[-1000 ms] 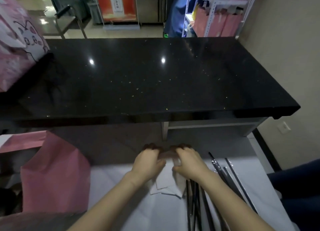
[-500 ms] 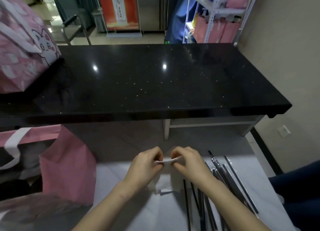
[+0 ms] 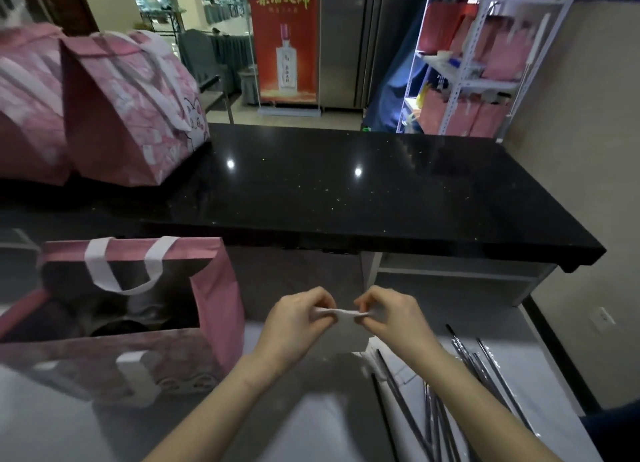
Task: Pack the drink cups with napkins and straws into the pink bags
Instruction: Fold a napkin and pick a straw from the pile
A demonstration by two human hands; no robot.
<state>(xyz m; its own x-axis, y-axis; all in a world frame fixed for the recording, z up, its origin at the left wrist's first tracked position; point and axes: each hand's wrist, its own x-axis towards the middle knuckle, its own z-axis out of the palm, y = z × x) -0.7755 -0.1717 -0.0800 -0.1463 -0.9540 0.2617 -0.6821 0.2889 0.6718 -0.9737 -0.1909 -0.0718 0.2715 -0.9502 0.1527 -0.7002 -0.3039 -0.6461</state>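
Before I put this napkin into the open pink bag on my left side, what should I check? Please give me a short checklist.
1. Grip on the napkin: ok, the left hand and the right hand both pinch it.
2. Mouth of the open pink bag: ok, it stands open.
3. Handles out of the way: not ok, a white handle droops into the mouth.
4. Whether cups are inside: cannot tell, the inside is dark.
5. Next item ready: ok, straws lie beside the right arm.

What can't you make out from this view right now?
- Head view, open pink bag: inside too dark to see contents.
- Head view, napkin: ends covered by left hand and right hand; sheet count unclear.
- Head view, straws: cut off by bottom edge, blurred; count unclear.
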